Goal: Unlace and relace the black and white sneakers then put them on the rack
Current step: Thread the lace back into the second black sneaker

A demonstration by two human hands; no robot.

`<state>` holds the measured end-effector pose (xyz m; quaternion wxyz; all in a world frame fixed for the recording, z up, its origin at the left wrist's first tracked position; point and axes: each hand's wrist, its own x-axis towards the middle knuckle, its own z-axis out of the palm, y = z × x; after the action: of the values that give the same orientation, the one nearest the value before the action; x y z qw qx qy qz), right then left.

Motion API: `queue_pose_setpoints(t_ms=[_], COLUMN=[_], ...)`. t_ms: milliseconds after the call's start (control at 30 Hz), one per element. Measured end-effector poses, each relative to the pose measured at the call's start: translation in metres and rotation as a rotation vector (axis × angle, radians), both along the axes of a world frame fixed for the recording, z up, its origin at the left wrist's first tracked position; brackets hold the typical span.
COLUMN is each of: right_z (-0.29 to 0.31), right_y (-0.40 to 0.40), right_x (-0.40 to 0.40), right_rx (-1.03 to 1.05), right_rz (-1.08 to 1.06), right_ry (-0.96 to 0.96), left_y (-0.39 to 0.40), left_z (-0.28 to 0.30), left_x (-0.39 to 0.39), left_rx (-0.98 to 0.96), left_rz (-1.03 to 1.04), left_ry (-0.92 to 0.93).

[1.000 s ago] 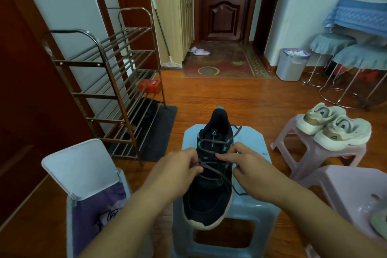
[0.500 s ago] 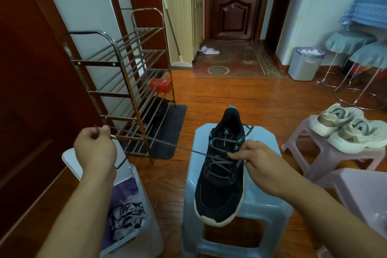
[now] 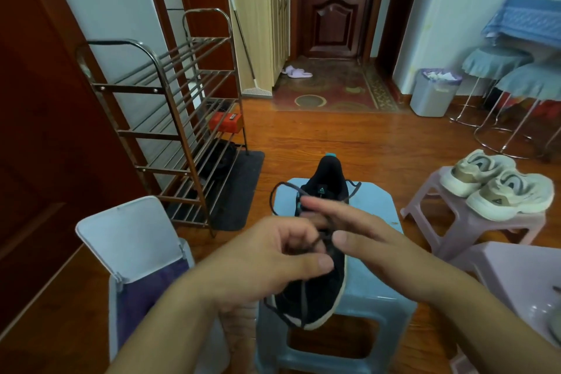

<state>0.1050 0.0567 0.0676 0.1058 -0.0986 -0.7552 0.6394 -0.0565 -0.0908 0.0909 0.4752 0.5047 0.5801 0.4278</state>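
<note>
A black sneaker (image 3: 326,179) with a white sole and teal accents lies on a light blue stool (image 3: 376,206), toe toward me. Its dark lace (image 3: 274,194) loops out to the left of the tongue and another strand hangs over the toe. My left hand (image 3: 273,264) hovers over the shoe's middle with fingers curled round the lace. My right hand (image 3: 358,237) is beside it, index finger stretched out to the left over the eyelets, touching the lace. The hands hide the lacing between them. The metal shoe rack (image 3: 170,118) stands at the left.
A pair of cream sneakers (image 3: 498,185) sits on a lilac stool (image 3: 455,222) at the right. A white bin with an open lid (image 3: 130,240) is at my lower left. Another lilac stool (image 3: 516,270) is at the lower right. A dark mat lies under the rack.
My left hand, which had pulled the lace far out to the left, has come back over the shoe. The lace now lies slack in a loop, and both hands meet above the eyelets.
</note>
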Motion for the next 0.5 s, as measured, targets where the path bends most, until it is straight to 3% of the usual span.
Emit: queue_pose_setpoints(t_ms=[133,233,300,367,433,500], right_z=[-0.003,0.003,0.004,-0.006,-0.025,-0.046], right_y=[0.005,0.022,0.038,0.053,0.06,0.066], right_x=[0.013,0.033,0.046,0.057,0.063,0.066], right_rx=[0.095,0.141,0.432,0.692,0.677,0.625], right_rz=[-0.02,-0.225,-0.377,-0.398,-0.293,-0.162], right_ry=[-0.035,-0.12,-0.327,-0.673,-1.015,-1.19], left_y=[0.004,0.004,0.004,0.006,0.011,0.018], left_z=[0.0,0.001,-0.003,-0.008,-0.016,-0.023], left_x=[-0.003,-0.012,-0.013,-0.007,0.0,0.007], left_rx=[0.004,-0.039,-0.121,-0.206,-0.228,-0.189], left_rz=[0.013,0.02,-0.023,0.05,0.265,0.517], left_ry=[-0.261,-0.24,-0.192,-0.152,-0.156,-0.273])
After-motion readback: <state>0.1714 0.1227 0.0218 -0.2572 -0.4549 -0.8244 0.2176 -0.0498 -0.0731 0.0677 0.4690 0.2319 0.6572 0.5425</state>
